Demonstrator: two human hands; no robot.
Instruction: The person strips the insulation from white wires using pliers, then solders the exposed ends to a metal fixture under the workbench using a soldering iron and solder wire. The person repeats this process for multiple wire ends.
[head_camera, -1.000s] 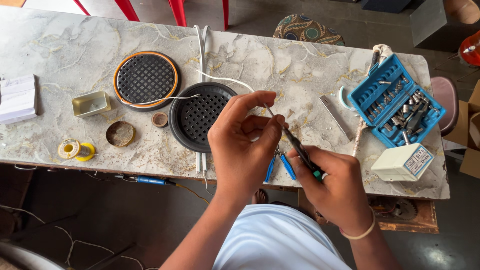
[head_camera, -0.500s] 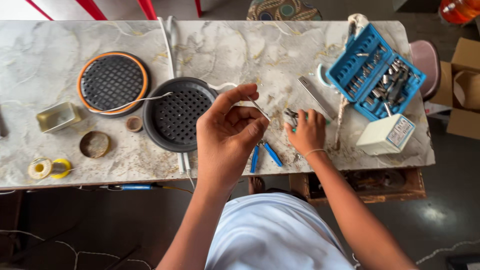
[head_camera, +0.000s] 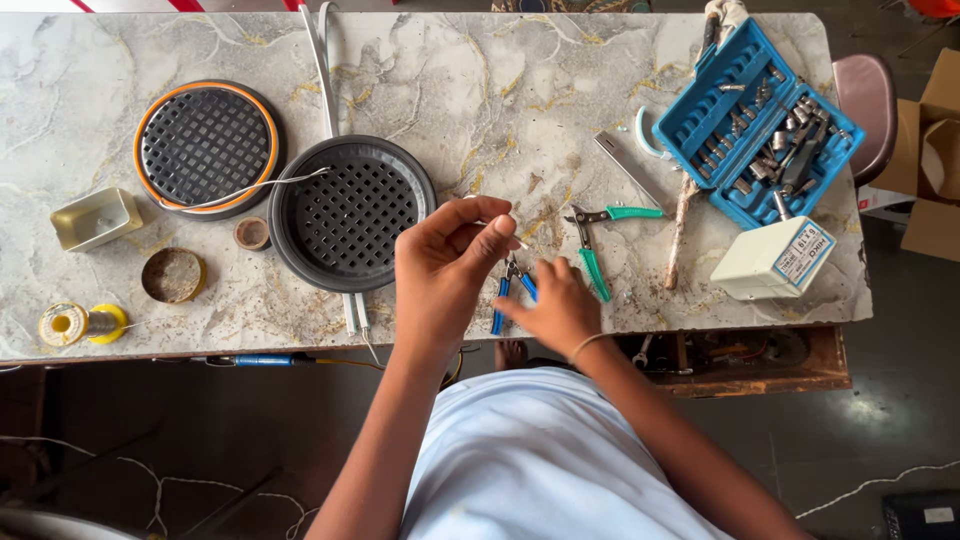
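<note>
A thin white wire end (head_camera: 512, 236) is pinched between the thumb and fingertips of the left hand (head_camera: 447, 268), which is raised above the front edge of the marble-patterned desk (head_camera: 480, 100); its short visible length runs slantwise, the free tip pointing to the right and slightly toward the person. Compared with a second ago, the dark-handled tool gripped in the right hand (head_camera: 553, 305) is no longer there, and a pair of small green-handled cutters (head_camera: 598, 240) is now seen lying on the desk just right of the hands; this suggests a change of tool. The right hand is now lowered onto a pair of blue-handled pliers (head_camera: 512, 290), its fingers curled loosely about the handles, though whether they are actually gripped cannot be told; the handles point toward the person, the nose toward the pinched wire. To the left a round black perforated grille (head_camera: 350, 213) lies flat, with a second orange-rimmed black grille (head_camera: 207, 147) beyond it and a thin wire between them. Farther left sit a yellow solder spool (head_camera: 82, 323) and a small round tin (head_camera: 172, 275). At the right an open blue plastic bit case (head_camera: 757, 122) and a white rectangular box (head_camera: 772, 260) are seen.
</note>
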